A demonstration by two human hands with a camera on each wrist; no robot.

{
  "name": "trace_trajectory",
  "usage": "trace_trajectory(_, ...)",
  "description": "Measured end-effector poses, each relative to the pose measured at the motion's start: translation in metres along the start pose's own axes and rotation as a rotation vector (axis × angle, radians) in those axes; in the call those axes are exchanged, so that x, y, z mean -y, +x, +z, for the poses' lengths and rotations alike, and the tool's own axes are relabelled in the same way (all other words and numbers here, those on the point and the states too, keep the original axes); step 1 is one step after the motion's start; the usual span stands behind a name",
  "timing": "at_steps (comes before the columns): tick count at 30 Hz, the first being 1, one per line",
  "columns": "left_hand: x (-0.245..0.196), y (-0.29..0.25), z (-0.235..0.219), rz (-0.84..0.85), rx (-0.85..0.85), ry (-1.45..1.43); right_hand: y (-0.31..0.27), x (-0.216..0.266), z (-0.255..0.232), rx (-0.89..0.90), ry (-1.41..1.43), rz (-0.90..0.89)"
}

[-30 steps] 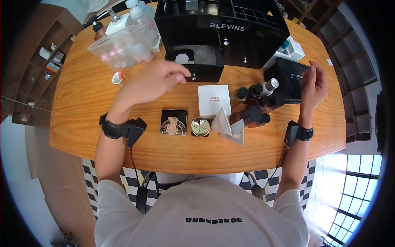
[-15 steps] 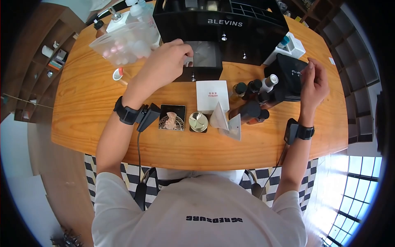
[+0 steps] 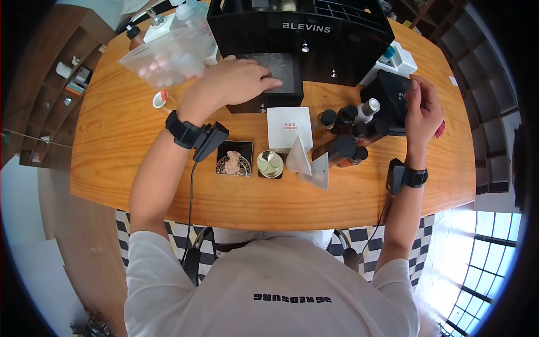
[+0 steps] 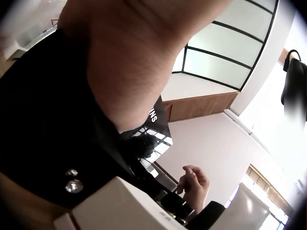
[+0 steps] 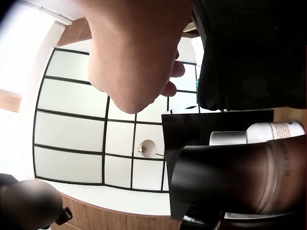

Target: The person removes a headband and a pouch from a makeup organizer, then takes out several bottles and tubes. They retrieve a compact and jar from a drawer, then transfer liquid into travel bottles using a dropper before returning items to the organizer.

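Note:
The left hand [image 3: 238, 80] is over the left part of the pulled-out drawer [image 3: 289, 96] of a black organizer [image 3: 342, 48]. Its thumb points right, apart from the fingers, and nothing shows between them; the hand covers whatever lies beneath. In the left wrist view the hand [image 4: 136, 62] is beside the dark organizer, its fingertips out of sight. The right hand [image 3: 424, 115] is raised by a black pouch [image 3: 387, 101], fingers loosely bent, with no held item visible. The right wrist view shows this hand [image 5: 139, 57] left of the black pouch [image 5: 254, 57].
In front of the drawer are a white box [image 3: 289, 126], a gold-coloured round lid [image 3: 270, 163], a patterned square case [image 3: 234, 159] and several bottles [image 3: 341, 147]. A clear container [image 3: 168, 59] stands back left, near a small white cup [image 3: 160, 100]. Something red [image 3: 441, 130] shows beside the right hand.
The left hand moved right and back from in front of the drawer to over it, covering the pale round item seen there earlier. The right hand has shifted slightly left.

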State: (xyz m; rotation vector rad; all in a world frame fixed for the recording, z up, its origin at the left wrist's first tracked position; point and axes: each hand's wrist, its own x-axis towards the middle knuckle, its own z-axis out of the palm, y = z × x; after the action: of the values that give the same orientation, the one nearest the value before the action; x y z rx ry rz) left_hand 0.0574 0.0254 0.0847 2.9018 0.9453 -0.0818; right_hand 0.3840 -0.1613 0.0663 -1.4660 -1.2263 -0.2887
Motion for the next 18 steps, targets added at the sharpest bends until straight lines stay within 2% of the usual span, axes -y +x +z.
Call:
trace_trajectory(3,-0.004,-0.003,-0.008,-0.008,0.091,-0.025,-0.001,0.002,0.000,0.013,-0.049,0.023)
trace_trajectory(5,-0.003,-0.004,-0.003,0.010,-0.014,-0.079,-0.001,0.000,0.001,0.013,-0.033,0.008)
trace_trajectory(6,-0.002,-0.004,0.001,0.008,-0.015,-0.080,-0.002,0.001,0.001,0.015,-0.032,0.007)
trace_trajectory(8,0.001,-0.006,0.006,0.073,-0.135,-0.016,-0.002,0.002,0.002,0.027,-0.053,0.013)
trace_trajectory(12,-0.001,-0.007,0.011,0.060,-0.208,-0.018,-0.002,0.003,0.001,0.026,-0.068,0.022)
trace_trajectory(14,-0.002,-0.008,0.012,0.075,-0.295,-0.100,-0.003,0.003,0.002,0.031,-0.044,0.019)
trace_trajectory(18,0.001,-0.008,0.016,0.082,-0.318,-0.090,-0.002,0.001,0.002,0.035,-0.058,0.007)
